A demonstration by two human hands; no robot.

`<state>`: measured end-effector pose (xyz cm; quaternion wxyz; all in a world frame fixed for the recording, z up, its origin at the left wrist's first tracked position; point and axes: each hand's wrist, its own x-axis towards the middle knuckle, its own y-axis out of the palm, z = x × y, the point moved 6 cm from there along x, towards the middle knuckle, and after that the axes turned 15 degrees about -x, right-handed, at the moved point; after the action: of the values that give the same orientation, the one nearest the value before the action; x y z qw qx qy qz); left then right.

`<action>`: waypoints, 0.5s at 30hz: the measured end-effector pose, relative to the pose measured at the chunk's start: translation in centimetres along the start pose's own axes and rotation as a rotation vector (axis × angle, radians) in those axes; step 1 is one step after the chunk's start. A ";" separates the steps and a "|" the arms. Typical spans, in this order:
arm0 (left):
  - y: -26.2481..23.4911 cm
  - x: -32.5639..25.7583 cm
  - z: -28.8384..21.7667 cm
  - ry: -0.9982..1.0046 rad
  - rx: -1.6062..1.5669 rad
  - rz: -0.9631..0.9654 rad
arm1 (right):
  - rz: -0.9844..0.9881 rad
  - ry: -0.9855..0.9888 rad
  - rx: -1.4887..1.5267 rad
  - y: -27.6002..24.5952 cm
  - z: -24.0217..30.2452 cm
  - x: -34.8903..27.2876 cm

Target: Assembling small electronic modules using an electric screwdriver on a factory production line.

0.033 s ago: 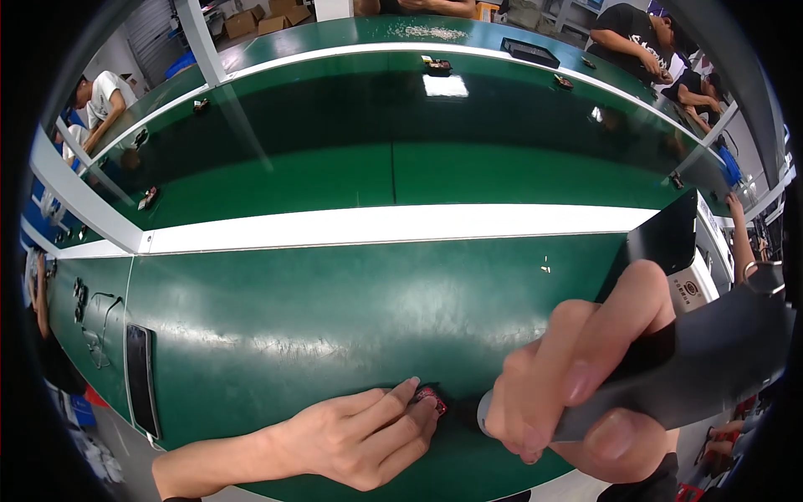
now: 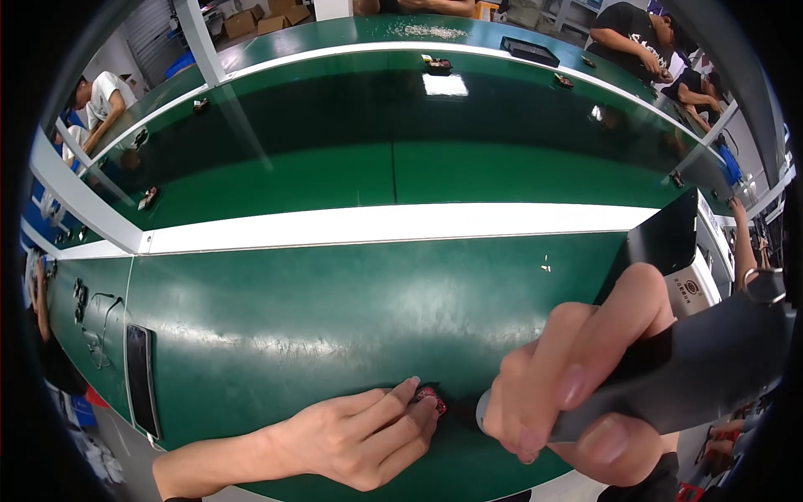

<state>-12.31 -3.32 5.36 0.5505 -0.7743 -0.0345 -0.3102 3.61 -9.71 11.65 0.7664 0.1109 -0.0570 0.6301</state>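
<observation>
On the green worktop [image 2: 276, 326], a small red-and-black part [image 2: 432, 398] lies under the fingertips of my left hand [image 2: 360, 437]. Thumb and fingers are closed about it, and they hide much of its surface. My right hand [image 2: 577, 376] wraps round a dark grey electric screwdriver [image 2: 711, 368], held slanting, with a metal loop at its raised rear end. Its rounded grey nose faces the part from the right, a little way off. The bit cannot be made out against the dark patch between nose and part.
A phone [image 2: 140, 381] and eyeglasses [image 2: 100, 339] lie at left. Tiny pale pieces [image 2: 546, 266] sit ahead of my right hand, beside a black-and-white box [image 2: 669, 247]. Past a white rail [image 2: 393, 226], a green belt [image 2: 326, 171] carries small assemblies. Other people work at the far sides.
The screwdriver's rear end has dipped very slightly in my right hand. My left hand and the part stay put.
</observation>
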 end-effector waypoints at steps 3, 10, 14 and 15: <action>0.1 0.9 -0.3 0.082 0.015 0.002 | -0.230 -0.015 0.173 -0.3 0.8 -1.7; -0.4 0.1 0.0 -0.009 0.008 0.029 | 0.226 -0.052 -0.126 -0.1 -1.4 1.5; -0.5 0.8 -0.1 0.001 -0.020 0.022 | -0.105 -0.064 0.079 1.1 1.4 0.3; -0.5 0.8 -0.1 -0.007 -0.013 0.033 | -0.189 0.015 0.125 0.9 1.4 0.3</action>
<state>-11.91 -3.42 6.22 0.5502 -0.7794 -0.0215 -0.2988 2.87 -9.62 13.17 0.8145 0.1586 -0.0012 0.5581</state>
